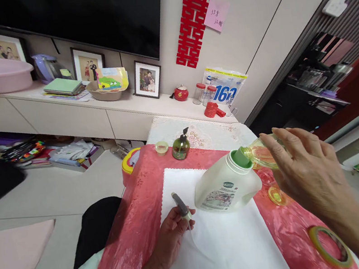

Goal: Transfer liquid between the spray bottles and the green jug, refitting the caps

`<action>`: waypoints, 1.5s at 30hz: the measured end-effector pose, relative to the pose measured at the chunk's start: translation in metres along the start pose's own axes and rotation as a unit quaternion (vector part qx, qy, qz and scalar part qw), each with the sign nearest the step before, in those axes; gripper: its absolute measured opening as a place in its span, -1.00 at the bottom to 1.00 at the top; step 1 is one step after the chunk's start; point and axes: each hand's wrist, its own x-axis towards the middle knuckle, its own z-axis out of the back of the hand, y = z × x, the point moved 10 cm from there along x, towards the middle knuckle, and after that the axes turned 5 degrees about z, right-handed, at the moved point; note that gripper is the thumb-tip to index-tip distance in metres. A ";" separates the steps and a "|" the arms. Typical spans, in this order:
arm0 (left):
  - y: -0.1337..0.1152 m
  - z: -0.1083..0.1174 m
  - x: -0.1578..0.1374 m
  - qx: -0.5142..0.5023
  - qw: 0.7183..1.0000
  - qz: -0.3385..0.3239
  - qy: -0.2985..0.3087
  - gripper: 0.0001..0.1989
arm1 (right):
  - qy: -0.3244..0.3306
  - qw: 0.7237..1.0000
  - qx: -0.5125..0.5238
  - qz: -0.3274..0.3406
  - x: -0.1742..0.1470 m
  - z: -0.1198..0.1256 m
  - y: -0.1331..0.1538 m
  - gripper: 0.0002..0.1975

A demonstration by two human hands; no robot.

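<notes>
My left hand is closed around a grey pump head with a thin clear tube hanging from it. A pale green detergent jug stands uncapped on a white cloth, a little beyond that hand. My right hand grips a clear, yellowish bottle. This bottle is tipped sideways, its neck at the jug's green-lined mouth. I cannot make out whether liquid is flowing. Behind the jug, to the left, a dark green pump bottle stands upright beside a small pale cup.
Red plastic sheeting covers the table around the cloth. At the right lie a tape roll and a yellow round piece. A ledge behind holds red-lidded jars, a red pot and framed photos.
</notes>
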 end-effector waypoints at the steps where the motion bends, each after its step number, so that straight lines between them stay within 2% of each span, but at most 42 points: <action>1: 0.000 0.000 0.000 -0.001 1.000 -0.001 0.000 -0.56 | -0.001 1.000 -0.001 0.002 0.001 0.000 0.001 -0.48; 11: -0.001 -0.001 0.000 -0.002 1.000 -0.006 0.004 -0.60 | 0.002 1.000 -0.011 0.015 0.002 0.001 0.003 -0.54; 45: -0.002 -0.002 0.000 0.002 1.000 0.001 -0.001 -0.55 | 0.024 0.999 -0.008 0.030 0.005 -0.006 0.003 -0.47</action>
